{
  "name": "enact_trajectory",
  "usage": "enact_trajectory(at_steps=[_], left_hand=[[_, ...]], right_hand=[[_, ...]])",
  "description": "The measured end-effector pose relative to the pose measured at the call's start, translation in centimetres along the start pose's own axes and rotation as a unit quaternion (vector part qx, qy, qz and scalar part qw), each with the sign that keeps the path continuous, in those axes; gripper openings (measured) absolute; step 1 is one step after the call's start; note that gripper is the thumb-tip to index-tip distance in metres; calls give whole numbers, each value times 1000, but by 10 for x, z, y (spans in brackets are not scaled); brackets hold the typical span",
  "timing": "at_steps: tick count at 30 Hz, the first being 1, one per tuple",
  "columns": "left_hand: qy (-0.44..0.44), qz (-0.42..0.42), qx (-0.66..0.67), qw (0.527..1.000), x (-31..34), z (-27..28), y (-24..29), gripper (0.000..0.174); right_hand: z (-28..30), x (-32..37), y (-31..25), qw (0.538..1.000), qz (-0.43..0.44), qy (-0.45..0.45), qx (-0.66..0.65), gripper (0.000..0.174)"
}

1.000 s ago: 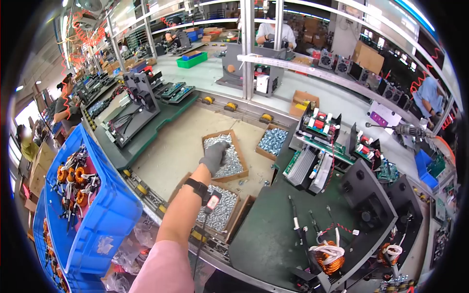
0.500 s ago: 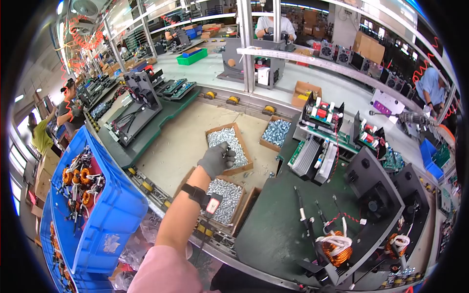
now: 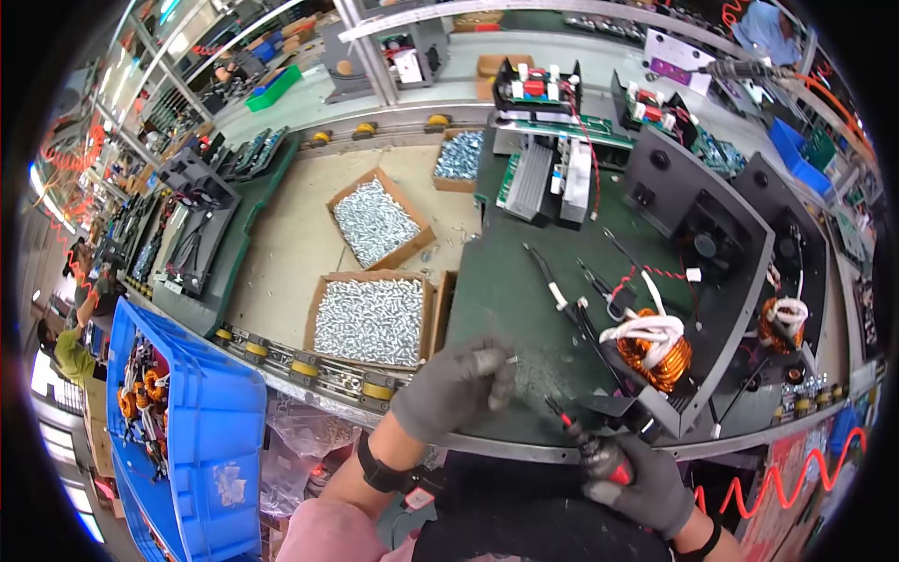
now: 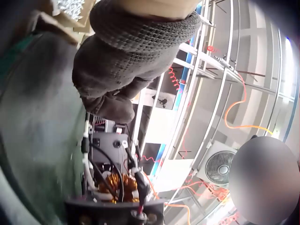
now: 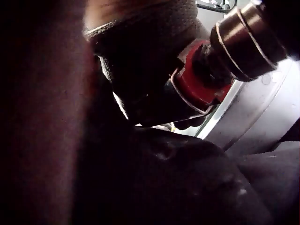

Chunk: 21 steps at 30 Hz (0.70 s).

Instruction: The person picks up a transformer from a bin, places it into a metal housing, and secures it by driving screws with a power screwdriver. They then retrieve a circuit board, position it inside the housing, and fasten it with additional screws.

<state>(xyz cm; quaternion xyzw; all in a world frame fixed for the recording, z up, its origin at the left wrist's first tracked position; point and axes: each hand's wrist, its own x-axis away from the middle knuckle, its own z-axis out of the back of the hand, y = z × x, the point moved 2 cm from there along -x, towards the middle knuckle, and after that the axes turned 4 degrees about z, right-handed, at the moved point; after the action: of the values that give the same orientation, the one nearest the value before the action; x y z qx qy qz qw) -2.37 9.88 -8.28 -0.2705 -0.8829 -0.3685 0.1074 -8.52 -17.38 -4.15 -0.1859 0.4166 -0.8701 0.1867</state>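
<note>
My left hand (image 3: 456, 389), in a grey glove, is over the front edge of the green board (image 3: 510, 323), its fingers curled. A small silver screw (image 3: 512, 360) pokes out at the fingertips. What else lies inside that hand is hidden. My gloved right hand (image 3: 655, 487) grips a red and black power screwdriver (image 3: 607, 461), its bit pointing up and left toward the board's front edge. In the right wrist view the screwdriver's red collar (image 5: 199, 79) shows beside the dark glove. Two cardboard boxes of silver screws, one nearer (image 3: 370, 320) and one farther (image 3: 375, 223), stand beyond my left hand.
Right on the board stands a black metal housing (image 3: 698, 201) with a copper coil (image 3: 655, 361) and loose cables. Farther back are circuit boards with heatsinks (image 3: 538, 183) and a box of bluish screws (image 3: 459, 156). A blue crate (image 3: 215, 421) stands at left.
My left hand has come back from the screw boxes to the board's front edge, now with a screw at its fingertips. My right hand with the screwdriver has entered the view, which has swung right and down.
</note>
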Motion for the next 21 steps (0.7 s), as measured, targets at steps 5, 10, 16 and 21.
enact_trajectory(at_steps=[5, 10, 16, 21], left_hand=[[-60, 51, -5, 997, 6, -8, -21, 17], [-64, 47, -30, 996, 4, -12, -21, 17], [-70, 41, -43, 996, 6, -23, -16, 15], [40, -54, -306, 950, 14, -44, -14, 7]], right_hand=[[-3, -6, -3, 1000, 9, 5, 20, 61], [-1, -6, -5, 998, 21, 1, 57, 61], [8, -5, -14, 996, -6, -33, 87, 61], [6, 2, -2, 988, -41, -34, 144, 63]])
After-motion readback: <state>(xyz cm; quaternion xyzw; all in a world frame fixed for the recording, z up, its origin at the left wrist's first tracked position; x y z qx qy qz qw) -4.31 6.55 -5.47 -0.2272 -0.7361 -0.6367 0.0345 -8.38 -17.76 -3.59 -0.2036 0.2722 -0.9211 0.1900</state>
